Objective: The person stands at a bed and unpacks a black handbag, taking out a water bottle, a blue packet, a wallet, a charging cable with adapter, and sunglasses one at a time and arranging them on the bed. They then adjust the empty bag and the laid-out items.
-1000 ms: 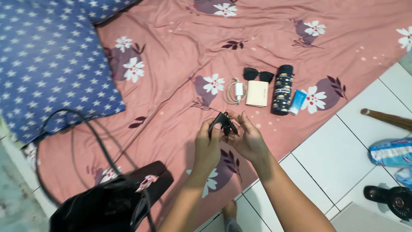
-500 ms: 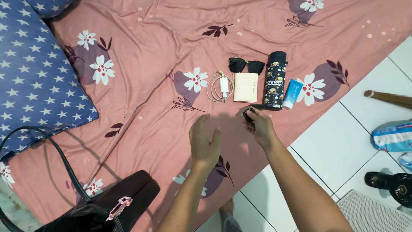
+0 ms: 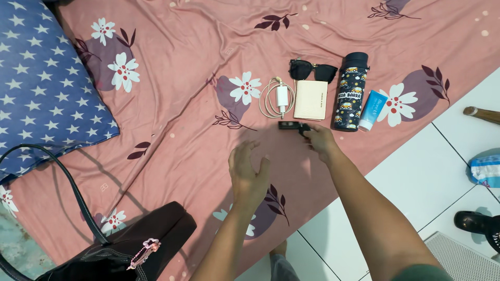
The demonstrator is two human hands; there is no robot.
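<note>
Your right hand (image 3: 319, 139) pinched the small black key pouch (image 3: 289, 125) with its fingers, setting it on the bed just below the cream wallet (image 3: 311, 100); your left hand (image 3: 249, 171) hovered released, grasping nothing.

a pink flowered bedsheet (image 3: 182, 62) carries a cream rectangular wallet (image 3: 311, 100); left of it a coiled white charger (image 3: 277, 98), above it black sunglasses (image 3: 312, 69), right a dark patterned bottle (image 3: 350, 92), below a small black key holder (image 3: 289, 125).
</note>
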